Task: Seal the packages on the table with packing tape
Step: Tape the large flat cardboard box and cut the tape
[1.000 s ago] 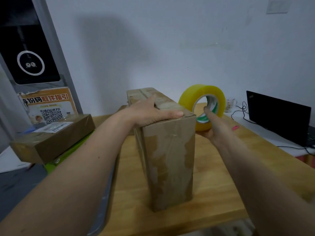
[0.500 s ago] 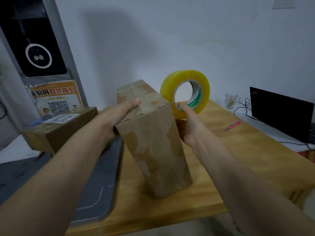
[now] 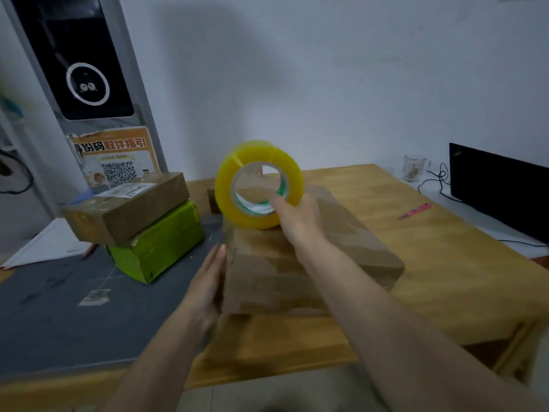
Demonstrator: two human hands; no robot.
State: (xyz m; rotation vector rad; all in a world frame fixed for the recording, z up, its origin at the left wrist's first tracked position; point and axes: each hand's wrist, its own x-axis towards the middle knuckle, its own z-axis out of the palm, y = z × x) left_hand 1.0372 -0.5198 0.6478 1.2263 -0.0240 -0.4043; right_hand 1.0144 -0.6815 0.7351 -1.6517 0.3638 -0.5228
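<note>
A brown cardboard box (image 3: 350, 248) lies flat on the wooden table (image 3: 445, 272), its faces patched with tape. My left hand (image 3: 208, 281) presses its straight fingers against the box's left side. My right hand (image 3: 297, 221) grips a yellow roll of packing tape (image 3: 252, 162) through its core, holding it just above the box's far left corner. The fingers of that hand inside the core are mostly hidden.
A brown parcel with a label (image 3: 124, 209) sits on a green box (image 3: 160, 248) at the left, on a grey mat (image 3: 59, 316). A pink cutter (image 3: 416, 210) lies at the right. A glass mug (image 3: 414, 168), cables and a black laptop (image 3: 499, 188) stand beyond it.
The box stood on end and tilted; now it lies flat on the table. My left hand shifted from its top to its left side. The tape roll moved over the box.
</note>
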